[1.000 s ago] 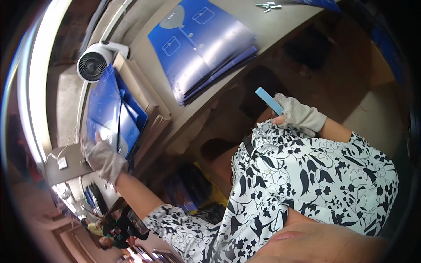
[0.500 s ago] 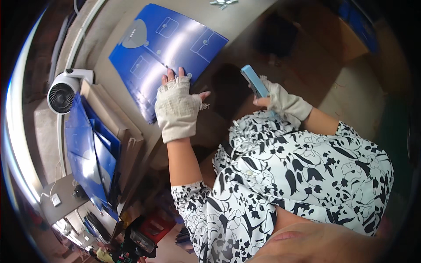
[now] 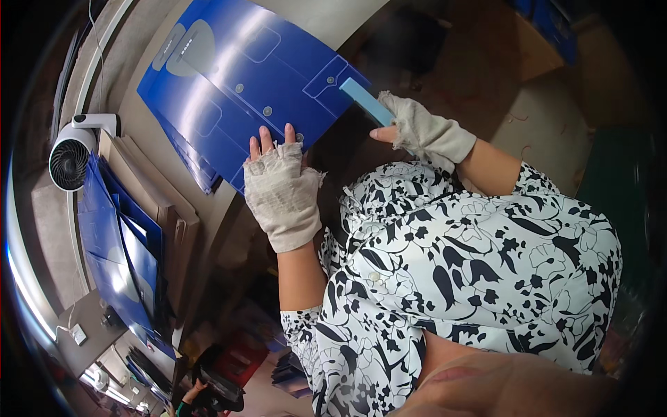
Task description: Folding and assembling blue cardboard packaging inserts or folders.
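A large flat blue printed piece, looking like cardboard with drawn pockets and buttons, lies at the upper left, with other blue edges fanned beneath it. Across its near edge rests my left hand, in a fingerless off-white glove, fingers stretched flat on the surface; its thumb is hidden. My right hand, gloved likewise, is closed around a light blue stapler. The stapler's front end is at the right corner of the blue piece; whether they touch I cannot tell.
On the left stand a white fan and a leaning pile of blue folded pieces beside brown cardboard. A cardboard box with blue items is at the upper right. Another person's hand shows at the lower left.
The stapler has moved up and left to the blue piece's right corner. My left hand stays on the near edge, its thumb now out of sight. The whole view has shifted.
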`<state>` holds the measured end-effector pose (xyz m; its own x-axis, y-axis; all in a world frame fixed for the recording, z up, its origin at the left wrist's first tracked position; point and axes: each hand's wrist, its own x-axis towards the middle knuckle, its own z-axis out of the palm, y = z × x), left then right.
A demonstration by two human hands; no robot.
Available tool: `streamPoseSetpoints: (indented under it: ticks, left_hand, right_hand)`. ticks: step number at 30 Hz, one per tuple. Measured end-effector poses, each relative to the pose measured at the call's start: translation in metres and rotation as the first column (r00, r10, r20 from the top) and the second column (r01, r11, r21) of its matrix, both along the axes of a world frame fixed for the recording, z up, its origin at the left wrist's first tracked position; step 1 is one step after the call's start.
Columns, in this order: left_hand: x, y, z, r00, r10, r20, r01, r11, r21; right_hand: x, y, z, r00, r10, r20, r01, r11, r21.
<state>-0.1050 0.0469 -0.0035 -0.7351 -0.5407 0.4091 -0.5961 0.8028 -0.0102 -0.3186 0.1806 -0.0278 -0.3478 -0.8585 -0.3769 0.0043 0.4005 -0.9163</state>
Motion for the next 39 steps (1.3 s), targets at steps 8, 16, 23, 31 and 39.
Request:
streamPoseSetpoints:
  ticks: [8, 16, 23, 31, 39]
  left_hand:
    - [0.031, 0.001, 0.005, 0.894, 0.279, -0.35, -0.205, 0.951, 0.232]
    - [0.053, -0.01, -0.005, 0.354, 0.852, -0.386, 0.241, 0.315, 0.918]
    - [0.042, 0.004, -0.028, 0.277, 0.862, -0.423, 0.422, 0.286, 0.86]
    - [0.019, 0.035, -0.039, 0.463, 0.741, -0.487, 0.428, 0.294, 0.854]
    - [0.053, -0.034, 0.016, 0.353, 0.482, -0.802, 0.102, 0.832, 0.545]
  right_hand:
    - [-0.029, 0.001, -0.042, 0.987, -0.066, 0.143, 0.055, 0.995, 0.077]
    - [-0.047, -0.022, -0.049, 0.992, -0.057, 0.115, 0.07, 0.992, -0.109]
    - [0.01, -0.017, -0.014, 0.986, 0.119, -0.114, -0.14, 0.969, -0.202]
    - [0.049, -0.018, 0.023, 0.906, 0.413, -0.088, -0.408, 0.91, 0.067]
    - [-0.011, 0.02, -0.024, 0.868, 0.497, 0.0, -0.496, 0.865, -0.072]
